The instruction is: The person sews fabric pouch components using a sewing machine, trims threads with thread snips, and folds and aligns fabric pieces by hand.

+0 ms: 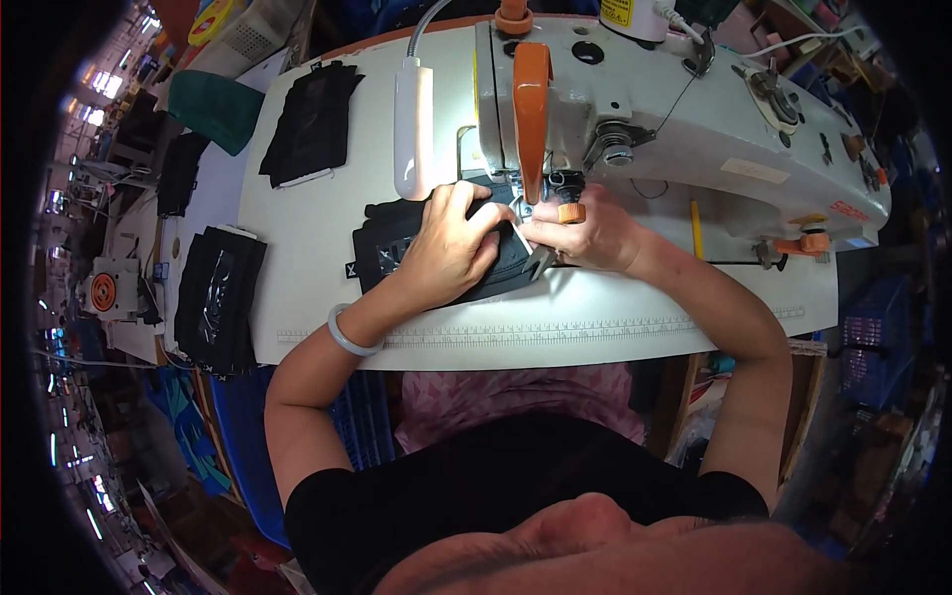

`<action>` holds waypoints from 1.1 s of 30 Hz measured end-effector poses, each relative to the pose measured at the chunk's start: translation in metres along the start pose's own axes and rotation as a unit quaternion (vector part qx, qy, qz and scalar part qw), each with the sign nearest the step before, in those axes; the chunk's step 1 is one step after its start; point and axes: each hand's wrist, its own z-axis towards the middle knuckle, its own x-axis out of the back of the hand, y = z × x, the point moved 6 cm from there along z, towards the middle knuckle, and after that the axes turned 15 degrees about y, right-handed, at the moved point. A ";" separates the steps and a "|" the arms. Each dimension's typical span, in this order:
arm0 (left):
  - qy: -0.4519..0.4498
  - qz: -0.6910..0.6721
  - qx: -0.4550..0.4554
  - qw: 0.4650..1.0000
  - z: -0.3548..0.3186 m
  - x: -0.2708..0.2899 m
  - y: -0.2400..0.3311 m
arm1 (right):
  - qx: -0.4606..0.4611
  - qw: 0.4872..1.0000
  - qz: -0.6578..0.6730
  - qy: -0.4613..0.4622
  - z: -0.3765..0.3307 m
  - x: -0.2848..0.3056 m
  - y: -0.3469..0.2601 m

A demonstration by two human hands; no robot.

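Black fabric (392, 248) under both hands, seemingly.

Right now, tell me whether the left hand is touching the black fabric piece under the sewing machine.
Touching: the head view shows the left hand pressed flat on the black fabric piece.

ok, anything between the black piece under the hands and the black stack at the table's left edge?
Head view: only bare white table between the black piece and the stack.

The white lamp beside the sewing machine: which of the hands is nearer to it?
Left. The left hand lies flat on the black fabric piece just below the white lamp; the right hand is farther off, under the needle area.
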 end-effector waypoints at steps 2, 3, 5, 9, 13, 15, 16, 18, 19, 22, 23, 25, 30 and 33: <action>0.005 -0.004 0.007 1.000 0.001 0.001 0.000 | 0.021 1.000 0.008 0.003 0.005 0.002 -0.003; 0.007 -0.006 0.011 1.000 0.000 0.002 -0.001 | 0.021 1.000 0.009 0.002 0.006 0.003 -0.004; 0.005 -0.009 0.009 1.000 -0.001 0.003 -0.001 | 0.050 0.999 -0.020 -0.006 0.007 0.004 -0.009; -0.002 -0.012 -0.017 1.000 -0.003 0.003 -0.001 | 0.016 0.999 -0.019 -0.046 0.008 0.006 -0.010; -0.011 -0.010 -0.054 0.998 -0.006 0.002 0.004 | -0.060 0.998 0.016 -0.030 -0.004 0.011 -0.001; -0.013 -0.008 -0.054 0.998 -0.006 0.001 0.006 | -0.086 0.996 0.029 -0.016 -0.006 0.014 -0.001; -0.012 -0.008 -0.052 0.999 -0.007 0.001 0.008 | -0.105 0.994 0.026 -0.030 -0.010 0.013 -0.002; -0.012 -0.005 -0.036 0.999 -0.009 0.001 0.009 | -0.142 0.988 0.022 -0.058 -0.012 0.012 -0.005; -0.013 -0.003 -0.028 1.000 -0.009 0.001 0.009 | -0.143 0.988 0.022 -0.058 -0.012 0.011 -0.004; -0.015 -0.002 -0.033 0.999 -0.008 0.001 0.009 | -0.111 0.990 -0.019 -0.081 -0.017 0.007 -0.001; -0.016 -0.002 -0.036 0.999 -0.008 0.001 0.010 | -0.111 0.990 -0.018 -0.081 -0.017 0.007 -0.001; -0.020 0.002 -0.035 0.999 -0.007 0.001 0.011 | -0.101 0.992 -0.007 -0.072 -0.017 0.008 -0.003; -0.022 0.002 -0.033 0.999 -0.005 -0.001 0.010 | -0.097 0.992 -0.011 -0.081 -0.014 0.010 -0.005; -0.025 -0.006 -0.033 0.999 -0.003 -0.001 0.006 | -0.107 0.988 -0.017 -0.107 -0.014 0.009 -0.001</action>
